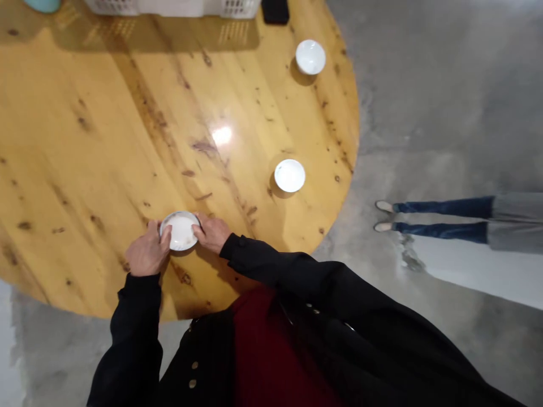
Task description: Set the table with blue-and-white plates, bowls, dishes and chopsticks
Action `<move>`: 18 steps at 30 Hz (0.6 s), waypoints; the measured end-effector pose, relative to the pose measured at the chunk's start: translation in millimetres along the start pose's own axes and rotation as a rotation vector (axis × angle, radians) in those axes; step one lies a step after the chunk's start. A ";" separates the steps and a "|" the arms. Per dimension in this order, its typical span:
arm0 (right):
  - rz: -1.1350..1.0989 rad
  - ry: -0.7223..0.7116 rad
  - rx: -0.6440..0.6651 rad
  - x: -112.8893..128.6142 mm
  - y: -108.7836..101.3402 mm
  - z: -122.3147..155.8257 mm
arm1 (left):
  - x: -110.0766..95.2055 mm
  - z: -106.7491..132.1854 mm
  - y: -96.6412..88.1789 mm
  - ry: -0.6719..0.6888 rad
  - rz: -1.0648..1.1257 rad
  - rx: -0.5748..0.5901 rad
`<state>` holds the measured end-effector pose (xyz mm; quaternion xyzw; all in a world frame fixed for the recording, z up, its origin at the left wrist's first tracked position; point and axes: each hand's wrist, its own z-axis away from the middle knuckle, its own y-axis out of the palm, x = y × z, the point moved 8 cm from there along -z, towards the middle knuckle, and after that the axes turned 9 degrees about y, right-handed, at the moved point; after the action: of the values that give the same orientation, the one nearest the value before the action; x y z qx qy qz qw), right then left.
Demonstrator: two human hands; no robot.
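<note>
A small white bowl (pixel 181 230) sits on the round wooden table (pixel 106 141) near its front edge. My left hand (pixel 146 254) grips the bowl's left rim with curled fingers. On the bowl's right rim, my right hand (pixel 212 232) holds on with its thumb over the edge. Both black sleeves reach in from below.
Two more white bowls stand on the table, one at the right edge (pixel 289 175) and one farther back (pixel 310 56). White baskets (pixel 178 7) and a black object (pixel 275 10) sit at the far edge. Another person's legs (pixel 441 220) stand on the grey floor to the right.
</note>
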<state>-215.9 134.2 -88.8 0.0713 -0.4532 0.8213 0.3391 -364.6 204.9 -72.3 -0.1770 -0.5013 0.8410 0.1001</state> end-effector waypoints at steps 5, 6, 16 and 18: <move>-0.071 0.039 -0.060 -27.1 -13.4 7.3 | -27.3 6.0 -0.6 0.110 0.254 0.063; -0.082 0.049 -0.087 -38.8 -21.2 13.3 | -39.2 9.9 -0.5 0.138 0.352 0.062; -0.060 0.031 -0.581 -213.1 -179.4 55.9 | -262.9 0.4 -4.9 0.380 0.616 -0.076; -0.032 0.003 -0.578 -241.8 -198.5 41.3 | -299.4 -11.5 1.7 0.333 0.539 -0.074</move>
<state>83.4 53.6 -29.3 -0.0225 -0.6670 0.6526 0.3588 -85.5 109.8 -19.7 -0.4424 -0.4433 0.7779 -0.0520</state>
